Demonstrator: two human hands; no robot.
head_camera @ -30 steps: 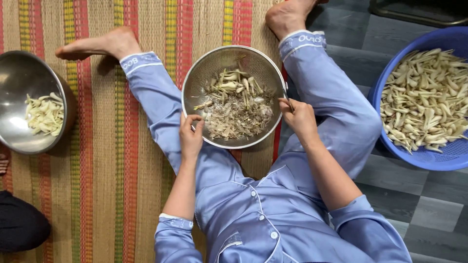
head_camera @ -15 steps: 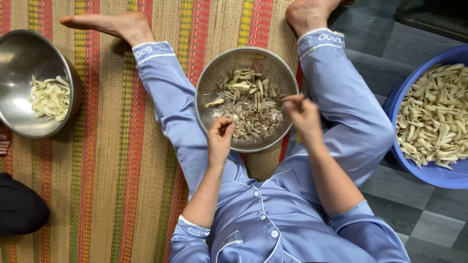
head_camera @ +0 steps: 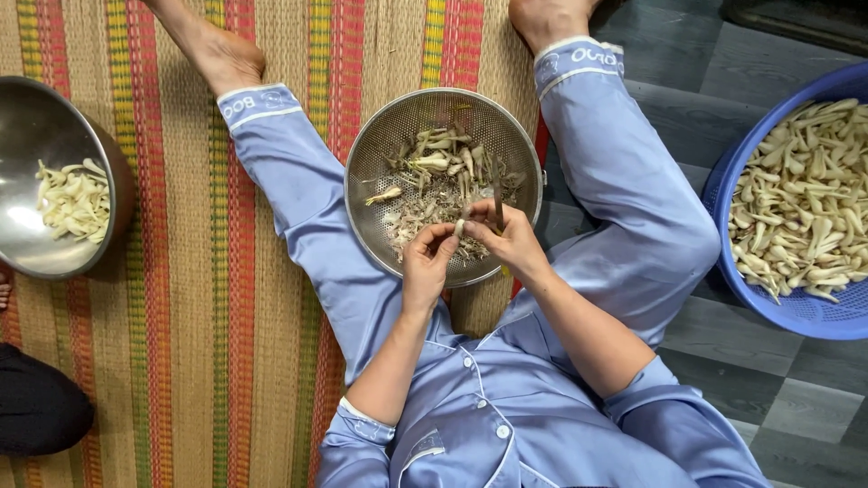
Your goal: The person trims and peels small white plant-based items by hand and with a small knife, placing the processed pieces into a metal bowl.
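A perforated metal colander [head_camera: 398, 126] sits on the mat between my legs, holding trimmed stalk scraps and peels [head_camera: 443, 176]. My left hand [head_camera: 425, 262] and right hand [head_camera: 511, 239] meet over its near rim. The left hand pinches a small pale stalk piece [head_camera: 459, 226] at its fingertips. The right hand grips a small dark-bladed knife [head_camera: 497, 206] pointing up over the scraps, its fingers also touching the same piece.
A steel bowl [head_camera: 36, 136] with peeled white pieces [head_camera: 74, 199] stands at the left on the striped woven mat [head_camera: 181, 298]. A blue plastic basket [head_camera: 814, 316] full of pale untrimmed stalks sits at the right on grey floor tiles. Something dark [head_camera: 36, 411] lies at lower left.
Both hands have come together over the colander's near rim; the left hand now holds a pale piece against the right hand's knife. The view has shifted slightly.
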